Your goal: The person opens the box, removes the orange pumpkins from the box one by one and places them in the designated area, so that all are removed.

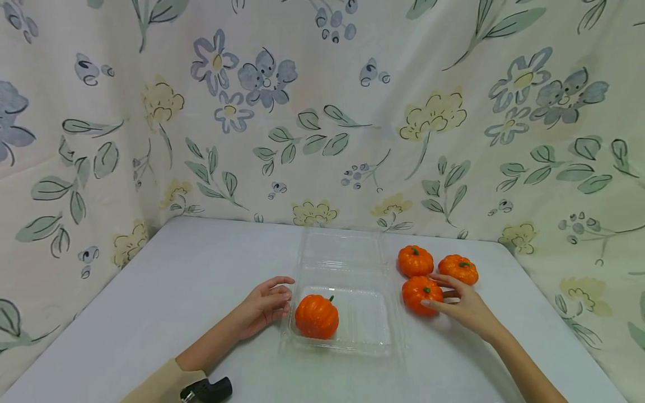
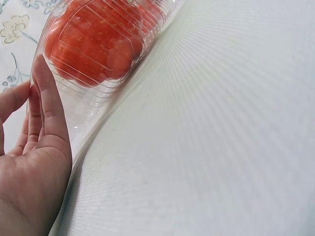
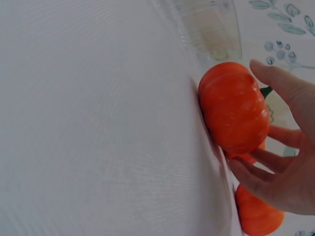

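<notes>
An open clear plastic clamshell box [image 1: 360, 319] lies on the table, holding one orange pumpkin [image 1: 317, 317] at its left. My left hand [image 1: 268, 307] is at the box's left side; in the left wrist view its extended fingers [image 2: 51, 105] meet the clear wall. Toward the right, three more small orange pumpkins sit in a cluster. My right hand [image 1: 463, 305] spreads its thumb and fingers about the nearest pumpkin [image 1: 419, 295], which rests on the table. In the right wrist view the thumb is by one side of this pumpkin [image 3: 231, 108], the fingertips by the other.
Behind the nearest pumpkin stand a back pumpkin [image 1: 415, 259] and a right pumpkin [image 1: 458, 270]. The box's raised lid [image 1: 344, 249] extends toward the back. A floral curtain [image 1: 322, 168] hangs behind the white table [image 1: 211, 252] and along its sides.
</notes>
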A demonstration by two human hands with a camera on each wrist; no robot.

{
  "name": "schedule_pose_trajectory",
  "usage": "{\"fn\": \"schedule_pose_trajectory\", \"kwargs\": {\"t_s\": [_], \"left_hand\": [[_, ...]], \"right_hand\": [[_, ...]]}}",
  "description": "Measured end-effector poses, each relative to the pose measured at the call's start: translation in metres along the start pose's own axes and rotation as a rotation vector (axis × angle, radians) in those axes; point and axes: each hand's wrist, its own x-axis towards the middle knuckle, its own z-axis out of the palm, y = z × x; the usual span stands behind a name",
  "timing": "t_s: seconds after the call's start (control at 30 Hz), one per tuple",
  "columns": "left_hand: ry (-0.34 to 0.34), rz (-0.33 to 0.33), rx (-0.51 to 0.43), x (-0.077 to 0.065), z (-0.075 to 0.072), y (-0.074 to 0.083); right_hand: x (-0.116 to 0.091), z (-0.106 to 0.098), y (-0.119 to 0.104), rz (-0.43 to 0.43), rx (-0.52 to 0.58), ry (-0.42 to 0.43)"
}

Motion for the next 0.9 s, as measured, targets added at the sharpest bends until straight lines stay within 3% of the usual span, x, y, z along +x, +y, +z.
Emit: {"fn": "schedule_pose_trajectory", "kwargs": {"t_s": [0.37, 0.9], "left_hand": [[0.01, -0.004, -0.007, -0.001, 0.0, -0.002], [0.014, -0.015, -0.003, 0.001, 0.0, -0.001]], "right_hand": [[-0.001, -0.009, -0.007, -0.028, -0.068, 0.002], [-0.007, -0.016, -0.022, -0.079, -0.06, 0.059]]}}
